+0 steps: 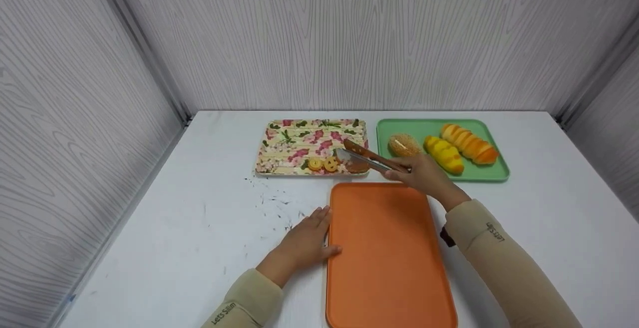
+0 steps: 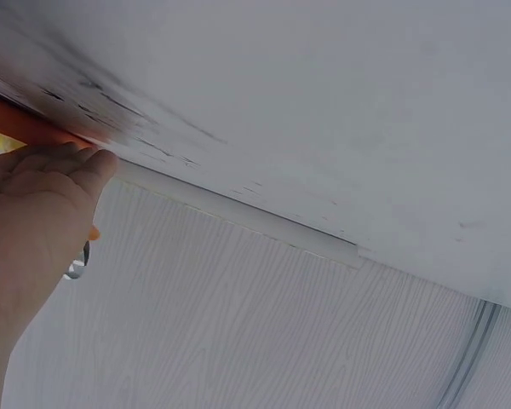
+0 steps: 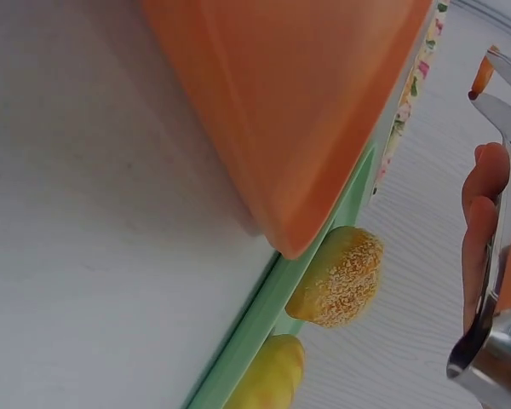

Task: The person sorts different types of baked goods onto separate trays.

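Note:
My right hand (image 1: 422,173) grips metal tongs (image 1: 372,160), whose tips reach over the right end of the floral tray (image 1: 279,143). In the right wrist view, a small orange-brown piece (image 3: 483,77) sits between the tong tips, its kind unclear. Two round yellow cookies (image 1: 323,164) lie near that tray's front edge, with a brown patch beside them under the tongs. My left hand (image 1: 304,240) rests at the left edge of the orange tray (image 1: 384,258), thumb over the rim and fingers extended along its outer side.
At the back right, a green tray (image 1: 491,170) bears a seeded bun (image 1: 403,145), a yellow bread roll (image 1: 443,154) and a longer golden loaf (image 1: 469,143). Dark marks (image 1: 279,208) spot the white table (image 1: 199,248) left of the orange tray. Grey wood-grain panels (image 1: 319,43) enclose the table.

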Demonstrator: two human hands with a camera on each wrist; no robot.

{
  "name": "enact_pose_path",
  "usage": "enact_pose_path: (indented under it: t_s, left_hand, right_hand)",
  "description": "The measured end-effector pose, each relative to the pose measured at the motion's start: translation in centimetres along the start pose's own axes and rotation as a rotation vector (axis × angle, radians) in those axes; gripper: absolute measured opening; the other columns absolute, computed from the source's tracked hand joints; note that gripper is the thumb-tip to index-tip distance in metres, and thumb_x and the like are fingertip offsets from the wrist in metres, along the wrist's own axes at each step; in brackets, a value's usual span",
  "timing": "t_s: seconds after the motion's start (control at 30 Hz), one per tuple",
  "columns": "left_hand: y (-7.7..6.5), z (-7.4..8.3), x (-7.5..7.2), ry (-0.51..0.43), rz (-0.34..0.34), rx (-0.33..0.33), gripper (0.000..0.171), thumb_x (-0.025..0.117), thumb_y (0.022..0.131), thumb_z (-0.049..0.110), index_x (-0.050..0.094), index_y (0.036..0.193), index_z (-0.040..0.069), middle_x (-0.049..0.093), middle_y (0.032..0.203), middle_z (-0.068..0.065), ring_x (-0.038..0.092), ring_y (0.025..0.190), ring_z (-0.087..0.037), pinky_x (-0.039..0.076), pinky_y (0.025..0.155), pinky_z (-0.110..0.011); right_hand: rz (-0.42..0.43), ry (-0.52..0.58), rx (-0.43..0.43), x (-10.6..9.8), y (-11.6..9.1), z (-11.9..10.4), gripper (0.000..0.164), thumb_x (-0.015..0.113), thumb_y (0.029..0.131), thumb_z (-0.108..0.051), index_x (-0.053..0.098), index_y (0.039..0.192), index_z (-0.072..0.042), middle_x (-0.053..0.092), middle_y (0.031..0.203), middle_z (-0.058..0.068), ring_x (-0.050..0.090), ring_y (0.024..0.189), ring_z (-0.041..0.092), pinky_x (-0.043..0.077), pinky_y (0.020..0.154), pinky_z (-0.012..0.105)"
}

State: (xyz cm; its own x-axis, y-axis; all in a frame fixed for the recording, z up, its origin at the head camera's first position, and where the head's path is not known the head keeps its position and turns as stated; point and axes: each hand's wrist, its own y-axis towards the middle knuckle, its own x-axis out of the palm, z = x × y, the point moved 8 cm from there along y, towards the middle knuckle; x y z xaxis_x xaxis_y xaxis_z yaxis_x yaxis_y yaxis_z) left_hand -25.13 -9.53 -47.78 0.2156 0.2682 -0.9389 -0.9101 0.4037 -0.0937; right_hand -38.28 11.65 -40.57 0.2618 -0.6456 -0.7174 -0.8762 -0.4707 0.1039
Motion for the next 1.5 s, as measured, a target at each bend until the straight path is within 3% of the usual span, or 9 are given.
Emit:
enact_pose_path:
  t_s: [0.33,0.57,0.83,1.13,1.37,1.5]
  left_hand:
    - [0.1,0.0,0.0,0.005,-0.001,0.004,0.085,0.055,0.092,0.052,0.023,0.150,-0.001,0.018,0.156,-0.013,0.019,0.141,-0.030,0.026,0.110,-0.044]
    - [-0.1,0.0,-0.1,0.010,-0.008,0.005,0.084,0.056,0.092,0.051,0.023,0.149,-0.001,0.019,0.156,-0.013,0.019,0.141,-0.029,0.026,0.110,-0.044]
    - [-0.1,0.1,0.0,0.008,0.000,0.016,0.083,0.056,0.092,0.050,0.024,0.149,-0.002,0.020,0.156,-0.014,0.021,0.141,-0.030,0.027,0.110,-0.044]
    - [-0.1,0.0,-0.1,0.005,-0.004,0.003,0.083,0.055,0.092,0.051,0.024,0.149,-0.001,0.018,0.156,-0.014,0.020,0.141,-0.030,0.026,0.110,-0.044]
    - [-0.1,-0.1,0.0,-0.011,-0.009,-0.009,0.083,0.054,0.093,0.051,0.022,0.150,0.000,0.017,0.156,-0.013,0.019,0.141,-0.030,0.026,0.110,-0.045]
    - [0.0,-0.1,0.1,0.000,-0.005,-0.003,0.084,0.054,0.092,0.051,0.022,0.150,0.000,0.019,0.156,-0.013,0.019,0.141,-0.029,0.026,0.110,-0.044]
  right_hand:
    - [0.062,-0.088,0.056,0.1,1.8,0.9,0.040,0.065,0.090,-0.037,0.067,0.122,-0.014,0.066,0.074,0.013,0.055,0.058,0.019,0.045,0.053,0.031]
    - [0.111,-0.147,0.094,0.3,2.9,1.1,0.039,0.069,0.088,-0.034,0.069,0.119,-0.011,0.064,0.069,0.003,0.047,0.054,0.014,0.039,0.051,0.029]
    - [0.105,-0.187,0.123,1.3,3.6,1.4,0.036,0.066,0.091,-0.032,0.069,0.120,-0.011,0.064,0.070,0.006,0.045,0.055,0.015,0.038,0.050,0.030]
    - [0.138,-0.222,0.130,1.5,3.9,1.4,0.038,0.066,0.091,-0.032,0.068,0.121,-0.010,0.069,0.105,0.014,0.055,0.067,0.020,0.042,0.053,0.033]
    - [0.125,-0.246,0.159,1.6,4.0,1.6,0.041,0.065,0.091,-0.035,0.066,0.123,-0.011,0.068,0.109,0.014,0.058,0.077,0.024,0.046,0.060,0.039]
    - [0.130,-0.258,0.146,1.8,4.1,1.5,0.044,0.066,0.090,-0.036,0.064,0.126,-0.010,0.067,0.110,0.015,0.058,0.074,0.026,0.047,0.059,0.042]
